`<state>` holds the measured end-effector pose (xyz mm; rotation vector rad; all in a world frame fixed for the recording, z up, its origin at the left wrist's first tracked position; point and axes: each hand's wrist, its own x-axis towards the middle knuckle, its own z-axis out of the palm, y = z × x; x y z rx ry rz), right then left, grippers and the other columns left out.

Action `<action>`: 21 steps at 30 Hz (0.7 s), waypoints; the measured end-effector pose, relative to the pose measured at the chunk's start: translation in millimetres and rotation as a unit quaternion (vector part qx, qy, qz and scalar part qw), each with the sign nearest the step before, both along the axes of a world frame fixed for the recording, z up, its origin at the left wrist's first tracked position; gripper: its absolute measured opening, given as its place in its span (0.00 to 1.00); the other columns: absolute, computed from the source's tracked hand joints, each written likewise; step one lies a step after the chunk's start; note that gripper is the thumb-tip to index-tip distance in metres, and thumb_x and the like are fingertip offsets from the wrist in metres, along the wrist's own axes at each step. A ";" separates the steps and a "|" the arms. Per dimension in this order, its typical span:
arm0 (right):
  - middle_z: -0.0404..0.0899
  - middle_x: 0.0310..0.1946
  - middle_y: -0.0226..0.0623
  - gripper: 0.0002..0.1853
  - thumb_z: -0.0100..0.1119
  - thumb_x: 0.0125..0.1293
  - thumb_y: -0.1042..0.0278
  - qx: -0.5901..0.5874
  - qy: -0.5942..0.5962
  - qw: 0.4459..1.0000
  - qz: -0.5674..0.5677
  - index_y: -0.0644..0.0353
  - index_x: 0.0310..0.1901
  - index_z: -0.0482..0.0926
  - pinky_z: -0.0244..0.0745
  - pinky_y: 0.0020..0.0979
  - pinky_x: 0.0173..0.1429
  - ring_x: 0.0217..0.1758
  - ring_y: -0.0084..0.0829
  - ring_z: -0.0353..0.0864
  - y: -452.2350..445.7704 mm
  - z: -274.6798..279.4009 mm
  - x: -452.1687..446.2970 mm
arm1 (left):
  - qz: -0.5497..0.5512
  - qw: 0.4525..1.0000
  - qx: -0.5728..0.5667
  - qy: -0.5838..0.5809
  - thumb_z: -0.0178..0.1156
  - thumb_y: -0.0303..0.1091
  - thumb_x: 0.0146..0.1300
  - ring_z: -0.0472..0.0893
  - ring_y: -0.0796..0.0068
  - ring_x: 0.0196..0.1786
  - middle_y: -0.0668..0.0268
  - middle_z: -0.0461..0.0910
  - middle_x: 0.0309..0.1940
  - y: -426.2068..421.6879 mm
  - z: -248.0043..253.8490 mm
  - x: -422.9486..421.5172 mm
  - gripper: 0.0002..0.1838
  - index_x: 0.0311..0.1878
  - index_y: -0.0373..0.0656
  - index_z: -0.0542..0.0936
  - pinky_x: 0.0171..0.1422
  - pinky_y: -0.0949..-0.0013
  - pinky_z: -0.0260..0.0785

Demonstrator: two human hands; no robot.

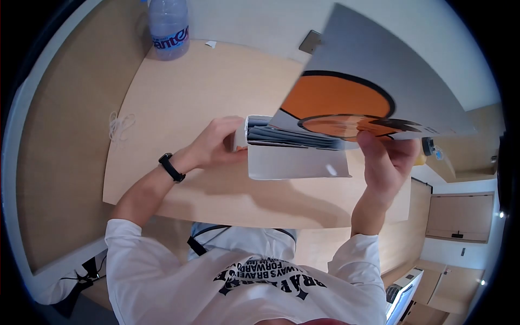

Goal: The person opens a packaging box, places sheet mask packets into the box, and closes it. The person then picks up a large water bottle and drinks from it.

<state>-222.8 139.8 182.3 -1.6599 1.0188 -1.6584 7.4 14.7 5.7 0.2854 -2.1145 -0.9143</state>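
A white box (298, 162) is held above the wooden table, its open side showing several thin dark grey items (292, 137) packed inside. My left hand (219, 142), below a black wristband, grips the box at its left end. At the right, my right hand (387, 160) pinches a large white and orange printed sheet or booklet (346, 97) between thumb and fingers. The sheet stands up at a slant over the box and hides part of its top and right end.
On the wooden table (173, 103) a plastic bottle (169, 32) stands at the back left, a white string (120, 125) lies at the left edge, and a small white scrap (210, 44) is near the back. A dark-capped bottle (427, 149) is partly visible behind my right hand.
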 end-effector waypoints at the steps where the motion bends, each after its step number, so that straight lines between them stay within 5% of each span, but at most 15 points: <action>1: 0.83 0.38 0.37 0.16 0.64 0.55 0.87 0.004 0.011 1.000 -0.003 0.68 0.46 0.77 0.75 0.23 0.45 0.40 0.25 0.81 -0.6 -1.7 -0.2 | -0.001 1.000 0.015 -0.012 0.68 0.27 0.49 0.75 0.66 0.28 0.59 0.77 0.30 0.7 0.7 0.7 0.17 0.43 0.37 0.78 0.32 0.69 0.68; 6: 0.83 0.39 0.37 0.15 0.62 0.56 0.87 0.025 -0.017 0.999 0.027 0.68 0.46 0.77 0.75 0.24 0.44 0.41 0.24 0.81 -6.3 -2.4 14.9 | -0.010 0.999 0.039 -0.027 0.69 0.28 0.48 0.74 0.75 0.24 0.62 0.77 0.30 1.5 1.5 2.3 0.21 0.48 0.38 0.78 0.26 0.74 0.66; 13: 0.82 0.43 0.41 0.15 0.60 0.59 0.83 0.103 -0.039 0.990 0.083 0.68 0.49 0.76 0.81 0.28 0.44 0.42 0.28 0.82 -19.0 0.4 13.2 | 0.002 0.999 -0.020 0.040 0.71 0.26 0.46 0.78 0.71 0.31 0.60 0.79 0.34 2.9 9.0 0.6 0.24 0.49 0.38 0.78 0.32 0.73 0.70; 17: 0.82 0.43 0.41 0.15 0.61 0.59 0.82 0.105 -0.058 0.990 0.074 0.68 0.48 0.76 0.80 0.28 0.45 0.43 0.29 0.82 -13.3 0.8 11.9 | 0.005 0.998 0.057 -0.031 0.72 0.27 0.46 0.78 0.63 0.34 0.59 0.79 0.37 4.5 6.8 4.9 0.23 0.48 0.37 0.77 0.35 0.71 0.71; 21: 0.82 0.44 0.41 0.14 0.61 0.59 0.81 0.098 -0.051 0.992 0.060 0.67 0.48 0.76 0.79 0.27 0.45 0.43 0.28 0.81 -11.4 -2.3 14.2 | -0.001 0.999 0.044 -0.005 0.71 0.27 0.47 0.77 0.68 0.32 0.60 0.79 0.36 3.6 6.2 4.2 0.23 0.48 0.38 0.78 0.32 0.72 0.69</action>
